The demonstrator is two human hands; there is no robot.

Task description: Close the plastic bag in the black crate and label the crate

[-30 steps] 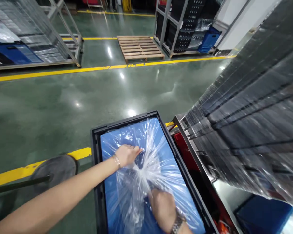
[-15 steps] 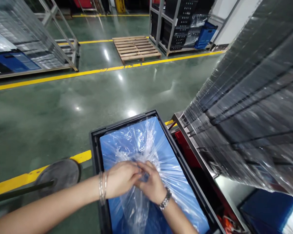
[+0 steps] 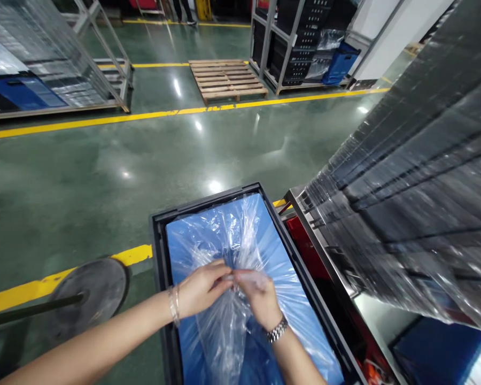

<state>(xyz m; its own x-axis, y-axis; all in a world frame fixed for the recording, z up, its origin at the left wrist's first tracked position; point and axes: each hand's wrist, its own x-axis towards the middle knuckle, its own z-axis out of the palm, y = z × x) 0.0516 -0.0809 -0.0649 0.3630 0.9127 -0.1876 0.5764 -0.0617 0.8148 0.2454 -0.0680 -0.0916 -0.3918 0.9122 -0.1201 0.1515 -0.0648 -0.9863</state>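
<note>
A clear plastic bag (image 3: 224, 342) is gathered over blue contents (image 3: 268, 214) inside a black crate (image 3: 157, 256). Its folds run together toward the middle, where both hands meet. My left hand (image 3: 203, 286), with bracelets at the wrist, pinches the gathered plastic between thumb and fingers. Close against it, my right hand (image 3: 260, 297), with a metal-band watch, is closed on the same bunched plastic. The fingertips nearly touch, and the exact grip between them is partly hidden.
Wrapped stacks (image 3: 425, 214) rise close on the right, beside a metal-edged frame (image 3: 324, 243). A round base with a pole (image 3: 92, 291) stands left of the crate. Across the green floor are a wooden pallet (image 3: 228, 80) and racks of black crates (image 3: 300, 48). A person's legs (image 3: 184, 10) show far back.
My hands have drawn slightly apart at the gathered plastic, the right one moving a little to the right. The view has shifted slightly, and a distant person's legs show more clearly.
</note>
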